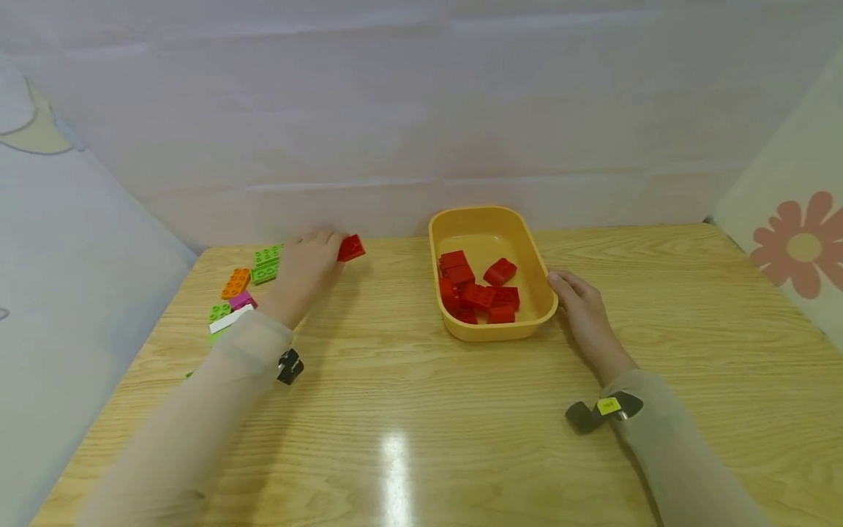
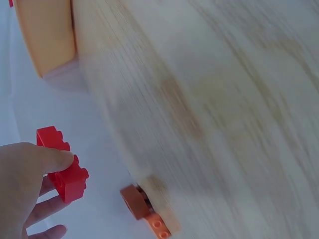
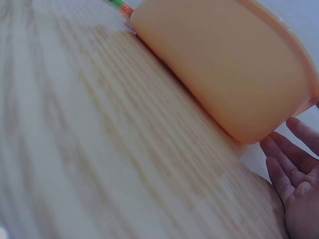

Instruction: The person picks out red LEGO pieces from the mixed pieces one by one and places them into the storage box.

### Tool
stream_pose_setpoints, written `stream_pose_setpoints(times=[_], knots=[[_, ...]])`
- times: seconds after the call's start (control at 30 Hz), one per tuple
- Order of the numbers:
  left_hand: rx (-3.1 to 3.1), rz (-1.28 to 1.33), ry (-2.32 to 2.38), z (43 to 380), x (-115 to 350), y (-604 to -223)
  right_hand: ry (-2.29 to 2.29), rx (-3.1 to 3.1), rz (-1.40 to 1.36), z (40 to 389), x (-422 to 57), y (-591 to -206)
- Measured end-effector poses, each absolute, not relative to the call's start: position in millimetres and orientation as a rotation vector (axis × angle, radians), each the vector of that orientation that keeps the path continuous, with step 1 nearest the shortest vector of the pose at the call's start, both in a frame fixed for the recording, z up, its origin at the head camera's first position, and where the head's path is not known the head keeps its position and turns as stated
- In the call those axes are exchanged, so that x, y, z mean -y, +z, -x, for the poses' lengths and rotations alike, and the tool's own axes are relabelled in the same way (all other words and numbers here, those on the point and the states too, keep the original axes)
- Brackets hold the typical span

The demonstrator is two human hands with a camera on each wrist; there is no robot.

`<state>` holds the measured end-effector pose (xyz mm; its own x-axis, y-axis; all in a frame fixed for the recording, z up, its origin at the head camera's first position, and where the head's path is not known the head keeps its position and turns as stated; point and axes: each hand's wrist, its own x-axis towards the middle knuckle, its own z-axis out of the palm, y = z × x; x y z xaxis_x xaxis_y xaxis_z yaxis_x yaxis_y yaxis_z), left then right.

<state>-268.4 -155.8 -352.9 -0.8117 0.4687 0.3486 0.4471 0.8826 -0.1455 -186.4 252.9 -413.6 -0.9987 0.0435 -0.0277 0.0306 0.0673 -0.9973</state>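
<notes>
My left hand is raised over the back left of the table, pinching a red toy brick between thumb and fingers. In the left wrist view the brick shows its studs on the side away from the palm. A yellow-orange plastic bin stands upright at the back middle, with several red bricks inside, mostly toward its near left. At the bin's right side is my right hand, its fingers fairly straight and fingertips at the outer wall, just below the rim in the right wrist view.
Left of and partly behind the left forearm lie several other bricks: green, orange, magenta and white. A pale cloth-like wall rises behind the wooden table, with side panels left and right.
</notes>
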Motion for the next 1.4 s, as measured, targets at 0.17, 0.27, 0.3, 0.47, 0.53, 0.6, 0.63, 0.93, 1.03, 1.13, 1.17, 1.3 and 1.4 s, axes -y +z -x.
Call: stream_pose_setpoints(times=[0.17, 0.27, 0.3, 0.47, 0.53, 0.6, 0.63, 0.93, 1.03, 1.13, 1.17, 1.3, 1.4], knots=[[2.597, 0.697, 0.067, 267, 139, -353, 2.109, 2.319, 0.088, 187, -253, -414], [2.570, 0.704, 0.023, 266, 127, -352, 2.095, 2.335, 0.100, 187, -254, -415], [2.561, 0.708, 0.005, 265, 122, -352, 2.099, 2.335, 0.103, 187, -254, -415], [2.525, 0.727, -0.052, 265, 103, -349, 2.123, 2.316, 0.100, 188, -254, -417], [2.510, 0.731, -0.053, 265, 96, -348, 2.130, 2.303, 0.088, 188, -254, -417], [2.509, 0.729, -0.066, 264, 89, -346, 2.131, 2.299, 0.083, 188, -254, -417], [2.521, 0.726, -0.079, 263, 86, -344, 2.137, 2.291, 0.079, 188, -253, -418], [2.553, 0.797, -0.076, 262, 57, -334, 2.125, 2.308, 0.093, 189, -252, -417], [2.539, 0.831, -0.088, 262, 48, -333, 2.126, 2.304, 0.097, 189, -252, -416], [2.564, 0.853, -0.103, 263, 39, -330, 2.132, 2.288, 0.091, 188, -252, -416], [2.584, 0.859, -0.106, 263, 36, -329, 2.133, 2.286, 0.090, 188, -252, -415], [2.661, 0.866, -0.105, 265, 26, -325, 2.126, 2.277, 0.085, 188, -253, -415], [2.721, 0.853, -0.083, 266, 17, -324, 2.111, 2.284, 0.089, 188, -253, -415]])
